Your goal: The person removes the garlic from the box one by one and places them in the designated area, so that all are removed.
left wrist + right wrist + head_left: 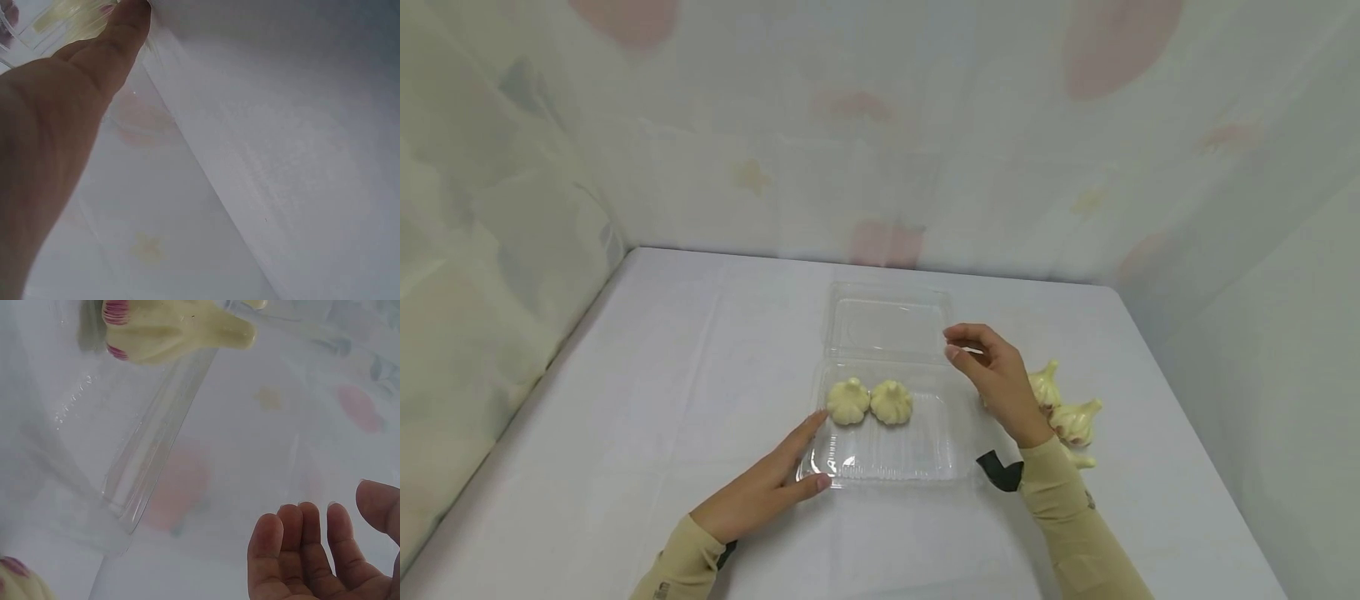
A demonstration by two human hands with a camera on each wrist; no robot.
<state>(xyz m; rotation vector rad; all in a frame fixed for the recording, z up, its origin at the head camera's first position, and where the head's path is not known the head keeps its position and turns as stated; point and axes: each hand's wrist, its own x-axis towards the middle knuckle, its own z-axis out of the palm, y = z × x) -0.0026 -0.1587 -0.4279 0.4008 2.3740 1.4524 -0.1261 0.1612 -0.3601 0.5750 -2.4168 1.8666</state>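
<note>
Two pale garlic bulbs, a left one [847,402] and a right one [891,403], sit side by side in the back left of a clear plastic clamshell box [895,467]. Its lid [887,325] lies folded back, away from me. My left hand [767,487] rests at the box's left side, thumb and fingers extended along the edge. Above the box's right edge hovers my right hand [996,379], fingers loosely bent, nothing between them. In the right wrist view its fingers [265,544] are apart from the garlic bulb [162,328] in the box.
More garlic bulbs lie on the white table right of the box, partly hidden by my right arm; a bulb [1075,421] shows there. A patterned curtain [865,150] stands behind the table, with cloth walls at both sides.
</note>
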